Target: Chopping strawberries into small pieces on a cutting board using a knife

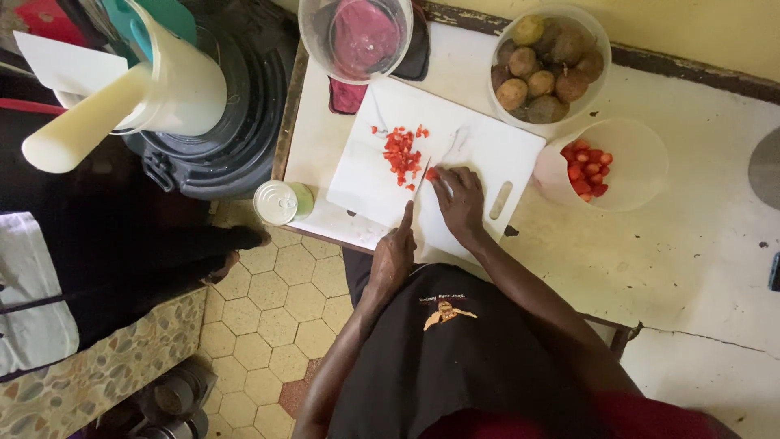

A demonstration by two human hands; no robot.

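A person stands at a worn white worktop (682, 260), seen from above. The left hand (394, 256) is closed around the handle of a thin-bladed kitchen knife (421, 180), index finger laid along its back; the grip is tight on the handle. The right hand (459, 202) is curled, fingertips pressing a small red tomato piece (431, 173) against a white rectangular plastic cutting board (435, 167), with the blade just left of it. A loose pile of diced red tomato (402, 153) lies further left on the board. To the right, a clear plastic bowl (630, 154) holds more red tomato chunks. Far right of the board, another clear bowl (601, 36) holds brown round potatoes (543, 69). A small tin can (280, 202) sits at the worktop's near left edge.
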